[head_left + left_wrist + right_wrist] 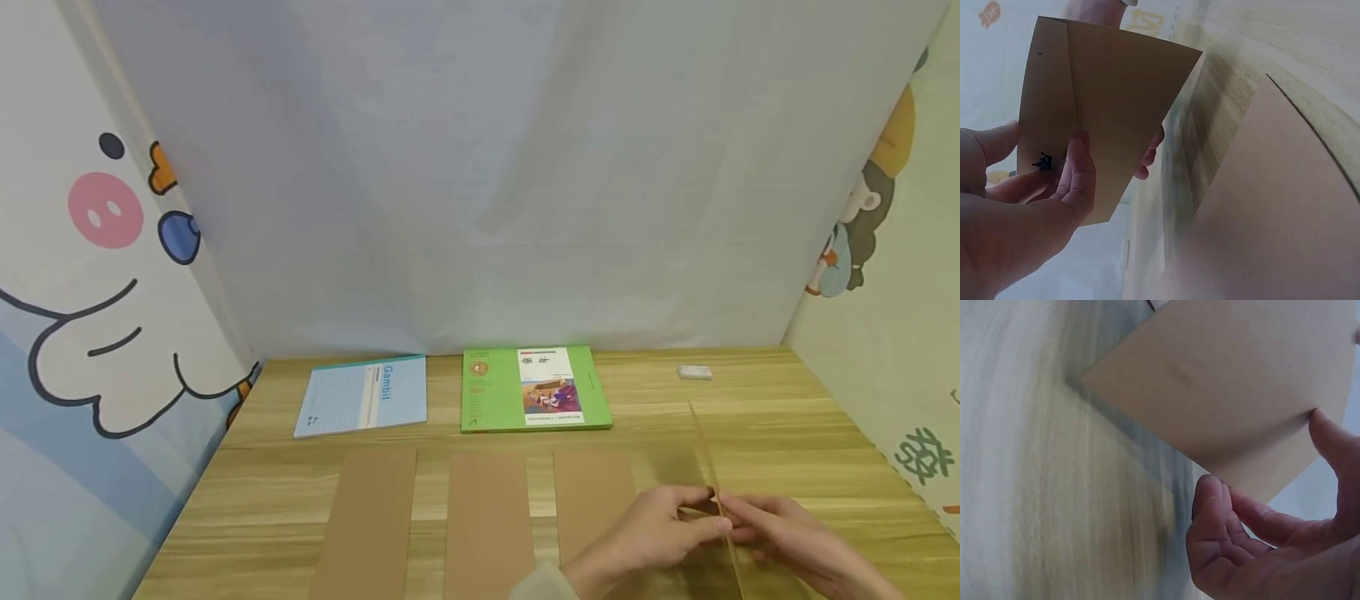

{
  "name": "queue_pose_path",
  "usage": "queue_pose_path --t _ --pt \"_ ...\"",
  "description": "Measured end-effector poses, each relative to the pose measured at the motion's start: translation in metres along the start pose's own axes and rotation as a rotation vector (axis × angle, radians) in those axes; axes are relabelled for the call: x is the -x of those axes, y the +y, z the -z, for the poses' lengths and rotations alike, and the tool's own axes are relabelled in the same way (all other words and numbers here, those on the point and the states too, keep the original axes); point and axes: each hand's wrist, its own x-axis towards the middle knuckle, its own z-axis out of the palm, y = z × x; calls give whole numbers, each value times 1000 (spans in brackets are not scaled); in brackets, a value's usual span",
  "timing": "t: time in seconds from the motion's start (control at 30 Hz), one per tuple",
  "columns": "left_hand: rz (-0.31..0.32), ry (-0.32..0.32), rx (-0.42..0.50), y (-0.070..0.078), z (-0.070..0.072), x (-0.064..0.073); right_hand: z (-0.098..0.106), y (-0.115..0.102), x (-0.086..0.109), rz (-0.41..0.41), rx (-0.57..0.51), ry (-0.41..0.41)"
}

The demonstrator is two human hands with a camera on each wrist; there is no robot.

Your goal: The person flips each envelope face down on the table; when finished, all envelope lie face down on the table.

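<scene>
A brown paper envelope stands on edge, nearly end-on, between the two hands. In the left wrist view its face shows a flap-like fold line and a small black mark. My left hand holds it from the left, with curled fingers against its face. From the other side my right hand grips it. In the right wrist view the right thumb presses on the plain face, and curled fingers lie at the lower edge. To the left lie three flat brown envelopes, side by side.
A light blue notebook lies at the back left of the wooden table. Beside it is a green book with a picture on its cover. A small white eraser lies at the back right. Curtains border the table.
</scene>
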Motion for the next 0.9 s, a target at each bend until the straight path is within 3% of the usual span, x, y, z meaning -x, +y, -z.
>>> queue_pose_path --t 0.13,0.27,0.47,0.7,0.9 --pt "-2 22 65 -1 2 0 1 0 0 -16 20 43" --pt "10 38 107 -1 2 2 2 0 -1 -42 76 138" --pt "58 61 104 -3 0 6 3 -1 1 -45 172 206" --pt "39 132 -77 -5 -3 7 1 0 3 11 270 256" --pt "83 175 -252 -8 -4 8 1 2 2 38 355 295"
